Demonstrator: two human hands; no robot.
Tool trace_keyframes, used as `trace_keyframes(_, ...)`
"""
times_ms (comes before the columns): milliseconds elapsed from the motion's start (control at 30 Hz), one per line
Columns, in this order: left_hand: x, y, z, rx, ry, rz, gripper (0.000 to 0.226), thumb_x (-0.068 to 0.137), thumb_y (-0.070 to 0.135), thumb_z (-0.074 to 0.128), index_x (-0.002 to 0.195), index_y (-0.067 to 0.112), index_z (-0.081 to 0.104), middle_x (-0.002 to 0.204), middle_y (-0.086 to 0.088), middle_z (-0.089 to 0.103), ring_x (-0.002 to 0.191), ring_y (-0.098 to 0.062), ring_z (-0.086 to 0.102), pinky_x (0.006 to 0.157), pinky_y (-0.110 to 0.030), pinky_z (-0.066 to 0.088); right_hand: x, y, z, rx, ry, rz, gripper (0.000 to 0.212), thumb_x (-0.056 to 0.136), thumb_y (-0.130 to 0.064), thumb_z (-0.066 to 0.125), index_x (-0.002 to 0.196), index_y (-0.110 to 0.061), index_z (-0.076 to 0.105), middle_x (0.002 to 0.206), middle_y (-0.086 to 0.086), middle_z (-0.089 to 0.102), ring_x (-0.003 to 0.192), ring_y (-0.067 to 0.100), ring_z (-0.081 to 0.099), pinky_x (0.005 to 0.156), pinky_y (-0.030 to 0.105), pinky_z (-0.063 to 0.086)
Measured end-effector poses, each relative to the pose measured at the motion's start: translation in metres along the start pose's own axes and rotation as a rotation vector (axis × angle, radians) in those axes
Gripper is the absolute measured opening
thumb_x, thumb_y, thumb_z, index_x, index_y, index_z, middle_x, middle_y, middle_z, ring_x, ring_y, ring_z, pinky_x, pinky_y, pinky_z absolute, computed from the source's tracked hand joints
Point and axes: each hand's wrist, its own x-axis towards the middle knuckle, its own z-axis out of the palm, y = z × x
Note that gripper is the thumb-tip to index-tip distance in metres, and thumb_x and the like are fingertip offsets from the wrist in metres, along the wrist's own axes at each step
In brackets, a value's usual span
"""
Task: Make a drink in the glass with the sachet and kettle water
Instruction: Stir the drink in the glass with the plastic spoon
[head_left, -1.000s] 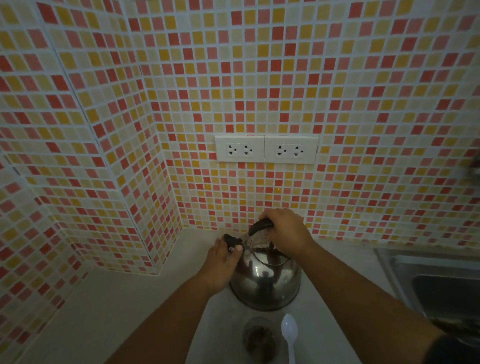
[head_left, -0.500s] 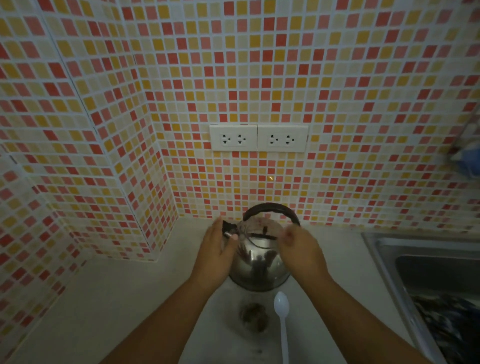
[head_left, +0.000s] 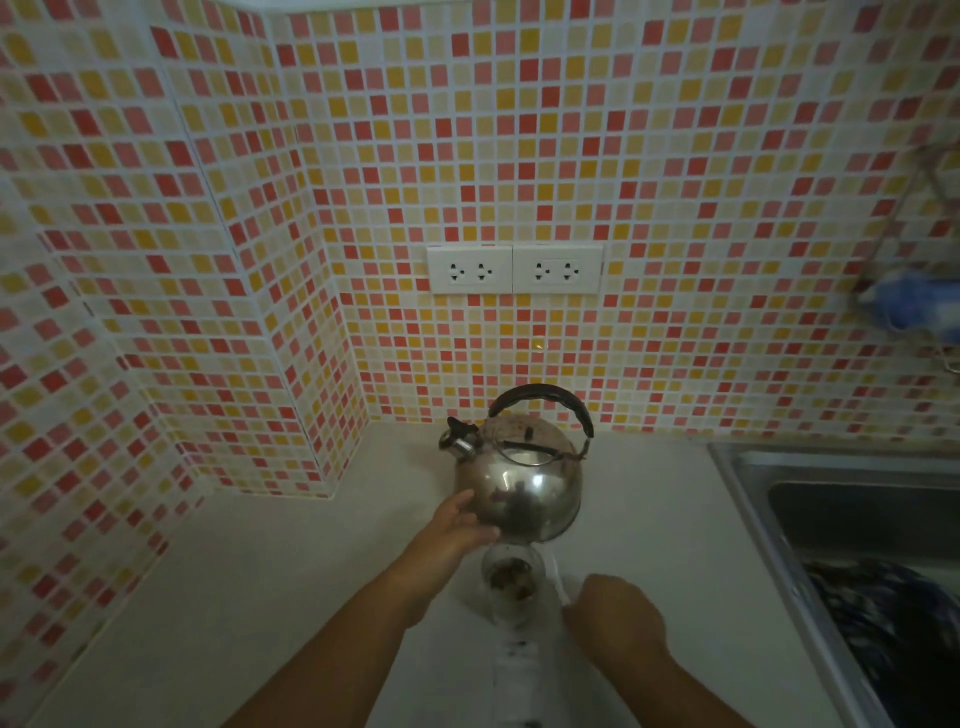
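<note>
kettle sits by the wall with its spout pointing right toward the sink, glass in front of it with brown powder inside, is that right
Not quite. In the head view the kettle stands by the wall with its spout pointing left, away from the sink. The rest holds: the glass is in front of it with brown powder inside.

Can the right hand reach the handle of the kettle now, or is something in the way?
Probably yes. The right hand rests low by the spoon, while the black handle arches above the kettle with nothing over it. The left hand touches only the kettle's lower side.
</note>
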Motion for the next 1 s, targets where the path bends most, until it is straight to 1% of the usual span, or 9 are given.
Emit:
trace_keyframes(67, -0.006, -0.007, 0.001, 0.193, -0.046, 0.020, 0.084, 0.071, 0.032, 0.076, 0.141, 0.039, 0.030, 0.137, 0.003, 0.045, 0.128, -0.022, 0.040, 0.105, -0.037, 0.039, 0.000, 0.002, -0.017, 0.069, 0.086, -0.002, 0.025, 0.087, -0.034, 0.047, 0.096, -0.015, 0.059, 0.103, 0.005, 0.066, 0.093, 0.023, 0.062, 0.073, 0.027, 0.046)
trace_keyframes(133, -0.012, -0.012, 0.003, 0.411, -0.077, 0.053, 0.095, 0.063, 0.037, 0.080, 0.142, 0.041, 0.027, 0.134, 0.008, 0.044, 0.131, -0.023, 0.032, 0.109, -0.041, 0.038, -0.002, 0.003, -0.040, 0.173, 0.191, -0.037, 0.016, 0.089, -0.034, 0.047, 0.088, -0.020, 0.054, 0.085, 0.001, 0.065, 0.075, 0.020, 0.061, 0.057, 0.025, 0.041)
trace_keyframes(233, -0.015, -0.014, 0.007, 0.591, -0.052, 0.100, 0.098, 0.061, 0.042, 0.081, 0.144, 0.038, 0.028, 0.142, 0.007, 0.042, 0.134, -0.025, 0.026, 0.111, -0.037, 0.031, -0.010, -0.002, -0.080, 0.210, 0.264, -0.149, 0.010, 0.087, -0.039, 0.051, 0.080, -0.033, 0.054, 0.072, -0.008, 0.059, 0.061, 0.009, 0.056, 0.046, 0.021, 0.034)
trace_keyframes(367, -0.013, -0.011, 0.008, 0.623, -0.007, 0.146, 0.089, 0.055, 0.044, 0.083, 0.135, 0.038, 0.044, 0.136, 0.007, 0.052, 0.130, -0.023, 0.037, 0.110, -0.037, 0.037, -0.023, -0.019, -0.105, 0.021, 0.216, -0.284, 0.010, 0.082, -0.043, 0.057, 0.084, -0.038, 0.065, 0.086, -0.008, 0.068, 0.072, 0.011, 0.060, 0.054, 0.022, 0.041)
trace_keyframes(500, -0.013, -0.013, 0.008, 0.609, 0.031, 0.145, 0.085, 0.041, 0.054, 0.078, 0.122, 0.044, 0.055, 0.128, 0.002, 0.058, 0.123, -0.021, 0.049, 0.104, -0.037, 0.045, -0.024, -0.044, -0.096, -0.204, 0.055, -0.345, 0.018, 0.086, -0.027, 0.057, 0.100, -0.026, 0.067, 0.101, 0.001, 0.066, 0.088, 0.019, 0.060, 0.073, 0.028, 0.047)
trace_keyframes(600, -0.014, -0.014, 0.008, 0.587, 0.050, 0.110, 0.088, 0.034, 0.060, 0.077, 0.119, 0.047, 0.057, 0.127, 0.008, 0.058, 0.119, -0.018, 0.054, 0.102, -0.036, 0.047, -0.021, -0.053, -0.090, -0.140, -0.072, -0.307, 0.021, 0.084, -0.018, 0.056, 0.102, -0.018, 0.067, 0.102, 0.005, 0.065, 0.090, 0.020, 0.061, 0.080, 0.031, 0.051)
trace_keyframes(733, -0.013, -0.013, 0.009, 0.515, 0.045, 0.101, 0.091, 0.031, 0.054, 0.080, 0.119, 0.039, 0.061, 0.123, 0.013, 0.063, 0.115, -0.014, 0.058, 0.101, -0.038, 0.049, -0.015, -0.061, -0.080, -0.006, -0.142, -0.264, 0.018, 0.083, -0.021, 0.056, 0.093, -0.013, 0.069, 0.098, 0.011, 0.067, 0.090, 0.024, 0.063, 0.075, 0.032, 0.049)
trace_keyframes(867, -0.012, -0.009, 0.008, 0.515, 0.035, 0.079, 0.083, 0.037, 0.043, 0.086, 0.117, 0.038, 0.063, 0.121, 0.014, 0.063, 0.110, -0.013, 0.060, 0.098, -0.038, 0.051, -0.012, -0.060, -0.064, -0.011, 0.025, -0.399, 0.016, 0.085, -0.027, 0.054, 0.090, -0.021, 0.068, 0.092, 0.005, 0.069, 0.087, 0.021, 0.063, 0.073, 0.029, 0.048)
trace_keyframes(1000, -0.010, -0.007, 0.008, 0.567, 0.032, 0.069, 0.081, 0.042, 0.039, 0.089, 0.119, 0.038, 0.062, 0.121, 0.015, 0.062, 0.112, -0.013, 0.059, 0.100, -0.037, 0.049, -0.006, -0.055, -0.062, -0.036, 0.176, -0.467, 0.019, 0.086, -0.028, 0.053, 0.091, -0.020, 0.069, 0.095, 0.005, 0.067, 0.092, 0.020, 0.057, 0.070, 0.026, 0.042)
